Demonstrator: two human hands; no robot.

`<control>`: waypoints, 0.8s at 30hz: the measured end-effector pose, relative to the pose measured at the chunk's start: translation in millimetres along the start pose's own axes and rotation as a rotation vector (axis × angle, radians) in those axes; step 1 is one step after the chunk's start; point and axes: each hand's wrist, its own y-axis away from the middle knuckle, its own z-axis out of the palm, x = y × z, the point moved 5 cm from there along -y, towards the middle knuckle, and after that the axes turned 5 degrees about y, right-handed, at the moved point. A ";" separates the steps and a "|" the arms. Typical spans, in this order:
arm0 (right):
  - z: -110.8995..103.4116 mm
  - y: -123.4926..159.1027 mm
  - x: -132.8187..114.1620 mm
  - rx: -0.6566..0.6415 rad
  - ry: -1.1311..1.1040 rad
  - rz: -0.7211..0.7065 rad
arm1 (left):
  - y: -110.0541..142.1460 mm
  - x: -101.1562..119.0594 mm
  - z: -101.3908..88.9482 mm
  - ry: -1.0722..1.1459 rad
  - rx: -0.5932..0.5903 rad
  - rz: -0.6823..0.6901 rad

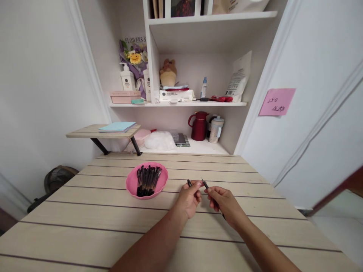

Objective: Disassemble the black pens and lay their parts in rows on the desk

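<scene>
Close together over the middle of the table, both of my hands are closed on pen parts. My left hand (189, 200) pinches a black pen cap (189, 183) between thumb and fingers. In my right hand (222, 200) is a black pen (205, 184), its bare tip pointing up and to the left. The cap and the pen are apart. The pen's rear end shows below the right palm; its middle is hidden by the fingers. Left of my hands, a pink scalloped bowl (130, 182) holds several black pens (148, 179) lying side by side.
The slatted wooden table (93, 223) runs back to white shelves (181, 104). A small raised stand (82, 132) at the back left carries blue paper (117, 126). A red jug (199, 126) and a pale cup (216, 129) stand on the lower shelf. A pink note (277, 102) hangs at right.
</scene>
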 end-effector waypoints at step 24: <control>-190.8 -85.4 22.1 0.576 1.035 0.163 | -18.9 -46.3 17.6 -0.045 0.026 -0.185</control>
